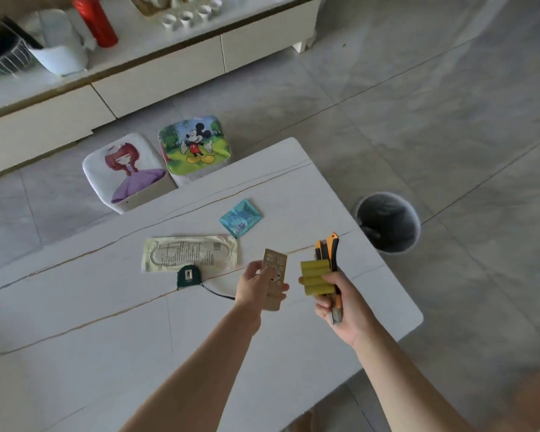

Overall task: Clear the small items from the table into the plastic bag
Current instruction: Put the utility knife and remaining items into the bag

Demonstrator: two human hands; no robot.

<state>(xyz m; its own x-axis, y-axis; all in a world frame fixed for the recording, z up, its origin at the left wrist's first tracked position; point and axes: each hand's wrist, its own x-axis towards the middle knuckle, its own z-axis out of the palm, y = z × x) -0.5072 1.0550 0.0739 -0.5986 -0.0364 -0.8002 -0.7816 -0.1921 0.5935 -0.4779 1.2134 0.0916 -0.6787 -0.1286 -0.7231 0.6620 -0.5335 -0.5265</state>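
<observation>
While both arms reach in from the lower edge, the left hand is closed around a gold remote, thumb across its buttons, held just above the white bench. Right hand is clamped on a pack of yellow-green batteries plus an orange-and-black utility knife, whose tip sticks up past the batteries. Still lying on the bench: teal sachet farthest from the person, flat clear packet with a printed label left of the remote, and dark green tape measure touching the packet's near edge, cord trailing toward the left hand. Plastic bag not visible. Off the bench's right side, a grey waste bin on the floor; two printed stools beyond the far edge.
</observation>
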